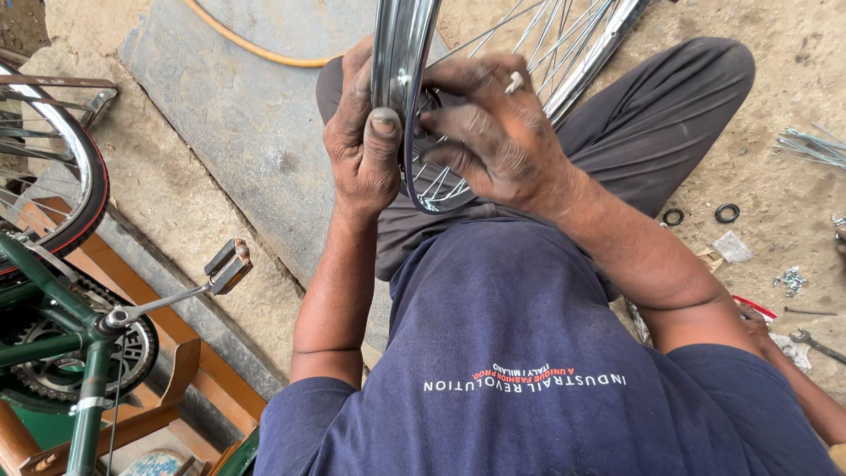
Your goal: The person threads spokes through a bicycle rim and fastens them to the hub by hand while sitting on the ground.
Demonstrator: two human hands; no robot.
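Grease-darkened fingers of the left hand are clamped around a shiny chromed steel bicycle wheel rim, the thumb pressed flat against its near face, while the rim stands on edge over the seated person's lap. Far to the left, a parked green-framed bicycle shows a black tyre with a red sidewall stripe, a toothed chainwheel and a grey metal crank arm ending in a block pedal, all standing well apart from the hands beside a grey concrete slab crossed by a curved orange hose. Just right of the rim, the right hand reaches in among the thin silver spokes, its fingers curled and spread against the wheel's inner side; whether they pinch one spoke cannot be told. A small pale object rests across the back of that hand. Below, the person's navy blue T-shirt and dark grey trousers fill the middle of the view. On the dusty ground to the right lie two small black rubber rings, a bundle of loose silver spokes, a scatter of small metal nipples and a steel spanner.
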